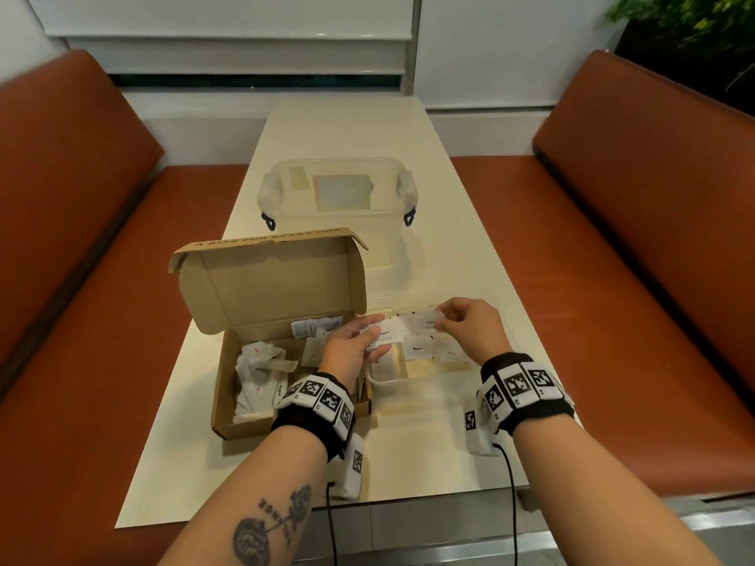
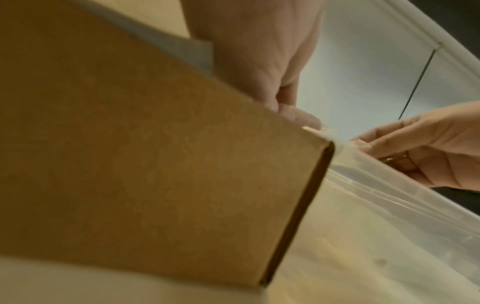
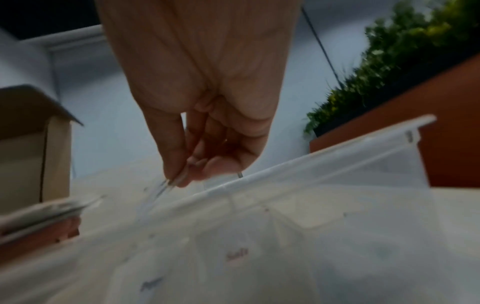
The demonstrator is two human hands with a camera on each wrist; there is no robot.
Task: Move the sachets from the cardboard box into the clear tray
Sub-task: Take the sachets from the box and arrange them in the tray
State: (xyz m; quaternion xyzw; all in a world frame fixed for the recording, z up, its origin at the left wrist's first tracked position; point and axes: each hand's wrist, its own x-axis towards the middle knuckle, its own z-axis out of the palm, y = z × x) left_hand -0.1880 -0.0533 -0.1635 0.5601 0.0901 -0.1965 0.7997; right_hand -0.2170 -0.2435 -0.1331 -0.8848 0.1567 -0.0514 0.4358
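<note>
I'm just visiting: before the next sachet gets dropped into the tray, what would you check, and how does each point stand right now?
1. Right hand pinches a pepper sachet: ok.
2. That sachet is above the clear tray: ok.
3. Left hand holds further sachets: ok.
4. Tray has bare floor left: ok.
5. Cardboard box emptied: not ok, sachets remain inside.
6. How many sachets the left hand holds: cannot tell.

The head camera looks down from above at the table (image 1: pixel 408 136) and takes in everything. The left wrist camera sits low, very near the cardboard box (image 2: pixel 155 164). The right wrist camera looks up (a bit blurry) beside the clear tray (image 3: pixel 324 164). All three share box and tray.
</note>
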